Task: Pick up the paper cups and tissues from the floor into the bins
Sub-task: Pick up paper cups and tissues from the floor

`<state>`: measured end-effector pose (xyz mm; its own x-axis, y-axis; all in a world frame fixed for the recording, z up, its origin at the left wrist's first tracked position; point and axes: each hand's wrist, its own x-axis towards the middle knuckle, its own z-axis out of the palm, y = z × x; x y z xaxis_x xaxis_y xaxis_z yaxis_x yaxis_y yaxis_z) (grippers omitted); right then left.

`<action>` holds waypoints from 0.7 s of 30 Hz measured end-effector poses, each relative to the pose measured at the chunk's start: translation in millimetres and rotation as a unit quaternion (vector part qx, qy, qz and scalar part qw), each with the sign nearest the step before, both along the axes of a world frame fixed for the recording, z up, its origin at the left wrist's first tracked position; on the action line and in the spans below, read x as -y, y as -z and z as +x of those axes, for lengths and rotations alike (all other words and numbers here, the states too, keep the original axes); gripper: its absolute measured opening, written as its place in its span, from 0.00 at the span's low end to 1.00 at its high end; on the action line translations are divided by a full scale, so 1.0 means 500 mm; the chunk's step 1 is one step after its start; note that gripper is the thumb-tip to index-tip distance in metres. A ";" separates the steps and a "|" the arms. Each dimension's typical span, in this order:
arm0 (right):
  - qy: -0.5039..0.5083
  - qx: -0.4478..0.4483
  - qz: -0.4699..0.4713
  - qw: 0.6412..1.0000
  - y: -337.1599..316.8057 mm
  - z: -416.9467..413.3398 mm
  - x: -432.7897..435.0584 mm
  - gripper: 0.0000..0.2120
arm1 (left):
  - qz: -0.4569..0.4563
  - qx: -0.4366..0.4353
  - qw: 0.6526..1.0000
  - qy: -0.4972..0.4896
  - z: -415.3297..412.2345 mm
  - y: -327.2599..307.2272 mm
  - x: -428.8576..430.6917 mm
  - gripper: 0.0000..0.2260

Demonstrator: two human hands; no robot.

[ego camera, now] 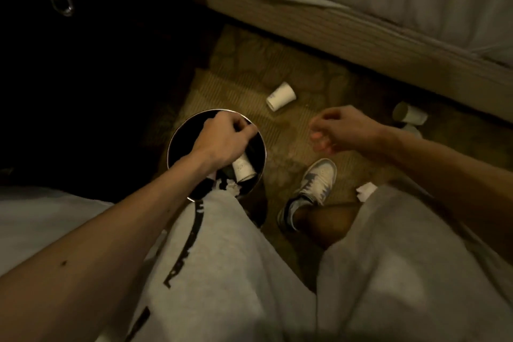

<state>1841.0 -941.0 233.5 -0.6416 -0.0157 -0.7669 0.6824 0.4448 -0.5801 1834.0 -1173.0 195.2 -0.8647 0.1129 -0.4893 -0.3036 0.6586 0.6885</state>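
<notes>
Paper cups and tissues are partly dealt with: one cup [243, 167] and some crumpled tissue [232, 187] already lie inside the round bin [177, 136], which stands on the carpet at the near left. The left hand [224, 136] hangs over the bin's mouth with fingers curled downward; a pale scrap shows at the fingertips, but whether it is gripped or just let go I cannot tell, so this looks like the drop-off step. The right hand [344, 128] hovers loosely open and empty over the carpet. Just beyond it to the left lies a tipped cup [281, 96]; another cup [410, 114] lies far right near the bed base [361, 36], and a tissue [366, 191] sits near right. Next likely calls for reaching down to that nearest cup.
</notes>
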 end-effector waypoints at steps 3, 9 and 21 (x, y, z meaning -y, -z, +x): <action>0.046 0.005 -0.022 0.999 0.007 -0.011 -0.024 0.09 | -0.006 -0.021 0.999 0.036 -0.032 -0.016 -0.059 0.10; 0.091 0.040 -0.038 0.994 0.147 -0.081 -0.053 0.17 | -0.047 0.007 0.994 0.103 -0.154 0.105 -0.149 0.05; 0.173 0.085 -0.101 0.976 0.498 -0.264 -0.069 0.30 | -0.122 0.146 0.976 0.106 -0.394 0.456 -0.233 0.26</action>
